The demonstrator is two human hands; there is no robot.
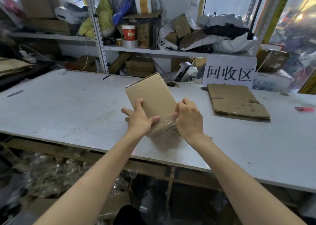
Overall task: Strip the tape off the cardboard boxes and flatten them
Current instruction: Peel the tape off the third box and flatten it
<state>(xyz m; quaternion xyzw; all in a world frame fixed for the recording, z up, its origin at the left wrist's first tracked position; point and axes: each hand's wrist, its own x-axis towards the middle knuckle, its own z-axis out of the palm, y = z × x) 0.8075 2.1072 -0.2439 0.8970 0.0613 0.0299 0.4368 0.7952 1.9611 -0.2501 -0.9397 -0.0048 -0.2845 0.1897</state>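
Note:
A small brown cardboard box (152, 95) stands tilted on the white table (65, 103), near its front edge. My left hand (138, 117) presses on the box's left side, fingers spread over its top face and thumb on the near end. My right hand (188, 118) grips a strip of clear tape (165, 124) that stretches, crinkled, off the near end of the box. A flattened cardboard box (237, 101) lies on the table to the right.
A paper sign (229, 72) with large black characters stands behind the flattened box. A pink object (305, 109) lies at the far right of the table. Cluttered metal shelves (153, 50) rise behind it. Crumpled tape and plastic (51, 171) lie under the table.

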